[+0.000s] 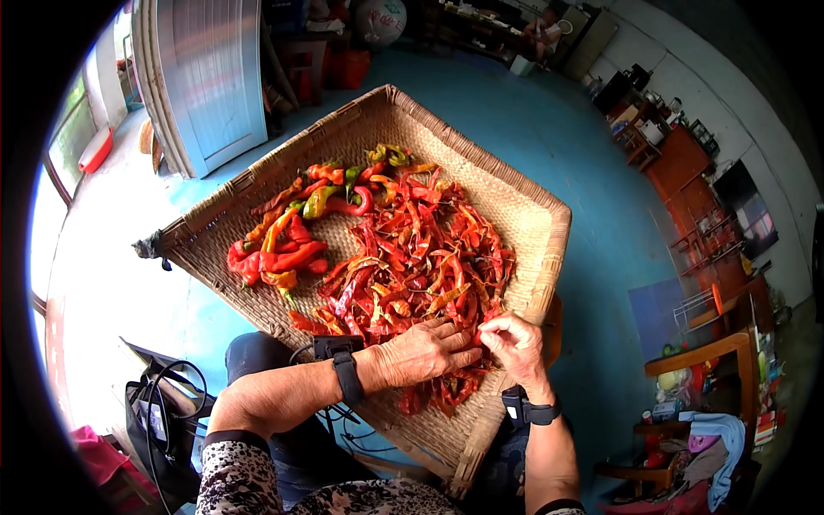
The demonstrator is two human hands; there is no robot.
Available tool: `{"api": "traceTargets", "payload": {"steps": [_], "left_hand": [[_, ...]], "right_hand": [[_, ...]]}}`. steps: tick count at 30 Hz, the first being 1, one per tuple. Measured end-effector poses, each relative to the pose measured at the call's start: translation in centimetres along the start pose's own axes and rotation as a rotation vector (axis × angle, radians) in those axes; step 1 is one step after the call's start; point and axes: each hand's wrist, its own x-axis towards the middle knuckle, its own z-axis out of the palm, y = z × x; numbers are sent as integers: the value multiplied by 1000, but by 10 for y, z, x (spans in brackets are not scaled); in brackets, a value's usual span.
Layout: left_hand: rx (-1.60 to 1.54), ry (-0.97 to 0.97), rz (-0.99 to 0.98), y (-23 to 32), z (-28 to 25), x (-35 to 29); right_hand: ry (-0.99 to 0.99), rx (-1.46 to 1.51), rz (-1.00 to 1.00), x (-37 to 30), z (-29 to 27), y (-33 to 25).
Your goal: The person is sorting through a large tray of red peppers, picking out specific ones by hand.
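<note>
Sorting through a heap of wrinkled red peppers (421, 249), a person with patterned sleeves (236, 481) works over a shallow woven basket (506, 189) set above dark-trousered legs (249, 356). The left hand (422, 352) lies palm down across the near side of the heap, fingers bent and close together; whether they grip a pepper underneath cannot be told. Just beside its fingertips, at the heap's right edge, the right hand (518, 343) has its thumb and forefinger drawn together, though what may sit between the tips is too small to make out. Black straps (348, 378) circle both wrists. Toward the basket's left corner, plumper, glossier peppers (296, 255) in red, orange and yellow form a looser group, with a few green-tinged ones (318, 202) at its upper end near the main heap. Blue floor (592, 197) spreads beyond the basket to a pale blue door panel (210, 86) at upper left and a wooden chair (742, 378) at lower right, its seat piled with clothing (730, 438). A black bag (163, 412) stands at lower left, while another person (545, 34) appears small in the far background
</note>
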Motion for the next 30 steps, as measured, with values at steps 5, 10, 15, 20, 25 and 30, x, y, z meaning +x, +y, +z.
{"api": "traceTargets", "payload": {"steps": [5,10,15,20,25,30], "left_hand": [[31,-41,-14,0,-2,-2],[69,-44,-44,-6,1,-5],[113,-15,-100,-10,-9,-4],[127,-73,-195,-11,-12,-9],[119,-240,-266,-13,-19,-18],[169,-249,-256,-13,-29,-26]], "right_hand": [[452,37,-87,3,-29,8],[792,-143,-19,3,-87,47],[561,-217,196,-14,-108,82],[571,-610,208,-12,-85,71],[506,-582,112,-3,-68,50],[508,-621,41,1,-60,31]]}}
